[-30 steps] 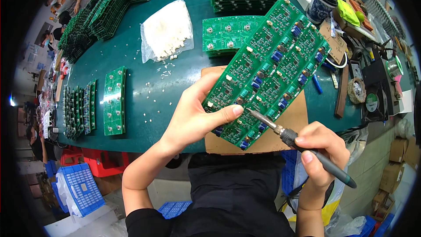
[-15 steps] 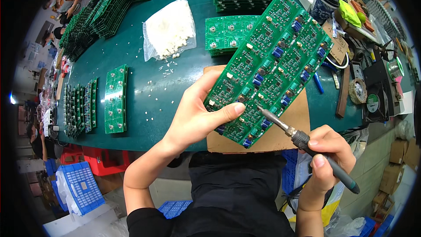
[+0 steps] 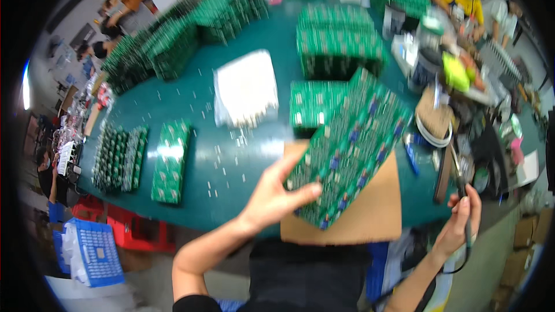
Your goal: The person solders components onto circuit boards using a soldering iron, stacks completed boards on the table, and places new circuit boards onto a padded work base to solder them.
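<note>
My left hand point(image 3: 283, 193) grips the lower left edge of a green circuit board panel point(image 3: 352, 144), its thumb on the component side. The panel is tilted above a brown cardboard sheet point(image 3: 370, 214) and carries rows of small parts, blue ones among them. At the right edge of the table, my right hand point(image 3: 462, 219) is closed around the dark handle of a soldering iron point(image 3: 461, 188). The iron points away from me, clear of the panel, and its cord hangs below the hand. Motion blur hides fine detail.
Stacked green boards point(image 3: 341, 40) stand behind the panel, with another board stack point(image 3: 315, 104) nearer. A bag of white connectors point(image 3: 245, 89) lies mid-table among scattered small pieces. More boards point(image 3: 170, 162) stand left. Tools, a cup point(image 3: 426, 66) and a blue pen point(image 3: 411, 156) crowd the right. People work beyond.
My right hand has carried the soldering iron away from the panel, out to the right, and turned it to point away. My left hand still holds the panel. The view has tilted up.
</note>
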The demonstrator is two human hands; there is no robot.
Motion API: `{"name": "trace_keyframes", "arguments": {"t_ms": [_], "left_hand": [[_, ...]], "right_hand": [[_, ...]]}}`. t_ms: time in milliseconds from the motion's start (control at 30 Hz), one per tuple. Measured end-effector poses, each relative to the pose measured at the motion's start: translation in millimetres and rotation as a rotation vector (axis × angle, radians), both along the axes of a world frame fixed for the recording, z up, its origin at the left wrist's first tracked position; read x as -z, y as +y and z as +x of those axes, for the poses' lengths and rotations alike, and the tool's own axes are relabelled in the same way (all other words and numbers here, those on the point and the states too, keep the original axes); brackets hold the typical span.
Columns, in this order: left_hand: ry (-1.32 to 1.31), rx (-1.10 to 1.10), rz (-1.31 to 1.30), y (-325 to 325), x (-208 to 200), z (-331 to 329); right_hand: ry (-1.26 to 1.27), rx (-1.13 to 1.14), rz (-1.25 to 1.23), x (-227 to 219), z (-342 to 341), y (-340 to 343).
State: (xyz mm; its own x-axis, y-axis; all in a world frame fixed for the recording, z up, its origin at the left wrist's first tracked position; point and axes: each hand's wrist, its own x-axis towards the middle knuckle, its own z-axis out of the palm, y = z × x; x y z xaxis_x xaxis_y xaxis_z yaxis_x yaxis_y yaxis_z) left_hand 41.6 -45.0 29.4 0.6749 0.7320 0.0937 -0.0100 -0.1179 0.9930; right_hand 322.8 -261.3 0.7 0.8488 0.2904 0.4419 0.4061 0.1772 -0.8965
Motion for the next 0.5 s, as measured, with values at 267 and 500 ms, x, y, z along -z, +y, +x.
{"name": "trace_keyframes", "arguments": {"t_ms": [267,500], "left_hand": [[-0.074,-0.046,-0.145,-8.7,9.9,-18.4],[0.05,-0.285,0.191,-3.6,-2.2,-45.8]], "right_hand": [[-0.465,0.337,-0.581,60.8,67.0,-22.7],[-0.469,0.378,-0.615,64.9,81.1,-10.1]]}}
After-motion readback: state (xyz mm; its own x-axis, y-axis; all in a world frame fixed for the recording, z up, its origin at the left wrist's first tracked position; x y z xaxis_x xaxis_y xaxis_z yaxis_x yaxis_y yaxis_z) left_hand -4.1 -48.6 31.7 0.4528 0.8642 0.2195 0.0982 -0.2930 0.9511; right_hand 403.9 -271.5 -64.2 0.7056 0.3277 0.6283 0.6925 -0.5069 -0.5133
